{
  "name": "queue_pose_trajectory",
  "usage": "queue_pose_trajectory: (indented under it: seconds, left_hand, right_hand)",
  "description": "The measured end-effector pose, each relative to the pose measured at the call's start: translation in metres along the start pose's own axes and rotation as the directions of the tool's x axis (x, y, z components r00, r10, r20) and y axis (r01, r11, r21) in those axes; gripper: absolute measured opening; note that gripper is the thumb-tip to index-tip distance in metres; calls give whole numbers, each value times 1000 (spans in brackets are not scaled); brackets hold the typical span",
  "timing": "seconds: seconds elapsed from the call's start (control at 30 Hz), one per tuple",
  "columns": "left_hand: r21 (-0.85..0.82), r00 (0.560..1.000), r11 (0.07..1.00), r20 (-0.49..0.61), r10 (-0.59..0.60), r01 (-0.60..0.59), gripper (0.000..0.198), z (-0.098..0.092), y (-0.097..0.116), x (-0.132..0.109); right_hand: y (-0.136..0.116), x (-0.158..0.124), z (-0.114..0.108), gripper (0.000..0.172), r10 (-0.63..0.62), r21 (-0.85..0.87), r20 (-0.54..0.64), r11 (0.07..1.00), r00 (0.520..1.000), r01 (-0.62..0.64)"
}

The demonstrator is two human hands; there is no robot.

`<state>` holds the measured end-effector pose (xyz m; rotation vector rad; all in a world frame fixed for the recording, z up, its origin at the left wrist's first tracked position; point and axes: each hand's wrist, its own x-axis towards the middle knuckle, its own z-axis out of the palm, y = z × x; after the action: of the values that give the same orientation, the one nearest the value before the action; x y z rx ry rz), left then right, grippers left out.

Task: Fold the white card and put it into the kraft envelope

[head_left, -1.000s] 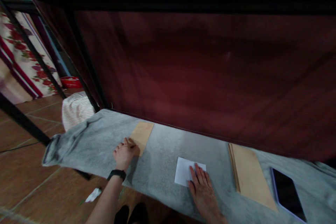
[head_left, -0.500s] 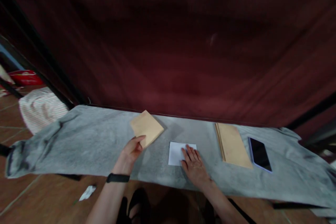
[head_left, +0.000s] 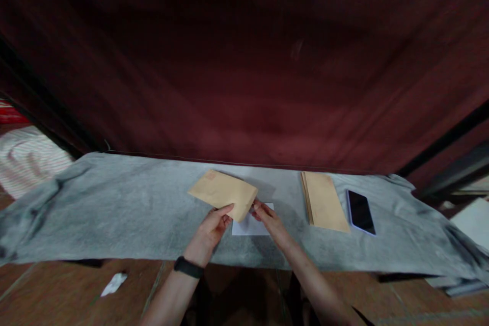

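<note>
A tan paper envelope (head_left: pixel 221 188) with small reddish print at its far left corner is held tilted just above the grey cloth. My left hand (head_left: pixel 214 226) grips its near edge, thumb on top and fingers underneath. At the envelope's right end, my right hand (head_left: pixel 267 216) has its fingers curled and pinched at the edge; the fingertips are partly hidden. Beneath both hands a white sheet of paper (head_left: pixel 252 226) lies flat, partly covered by the envelope and the right hand.
On the right of the cloth-covered surface (head_left: pixel 133 214) lies a stack of tan envelopes (head_left: pixel 326 201), with a phone (head_left: pixel 361 211) beside it. A dark red fabric panel (head_left: pixel 244 86) rises behind. White scrap (head_left: pixel 113 283) lies on the tiled floor; a striped cloth (head_left: pixel 30 158) is at left.
My left hand has brought the envelope rightward and turned it lengthwise. Off the white paper, my right hand has come up to the envelope's right end. The view has shifted slightly.
</note>
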<state>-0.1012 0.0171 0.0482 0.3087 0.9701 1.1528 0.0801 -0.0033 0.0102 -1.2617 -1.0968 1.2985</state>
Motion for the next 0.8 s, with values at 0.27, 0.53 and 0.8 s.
queue_pose_trajectory:
  seconds: [0.27, 0.53, 0.8]
  left_hand:
    - [16, 998, 998, 35, -61, 61, 26, 6, -19, -4]
    - [110, 986, 991, 140, -90, 75, 35, 8, -19, -17]
    - [749, 930, 581, 366, 37, -318, 21, 5, -28, -28]
  right_hand:
    - [-14, -2, 10, 41, 120, 387, 80, 911, 989, -142]
    - [-14, 3, 5, 37, 71, 322, 34, 943, 997, -78]
    - [-11, 19, -6, 21, -147, 74, -81, 985, 986, 153]
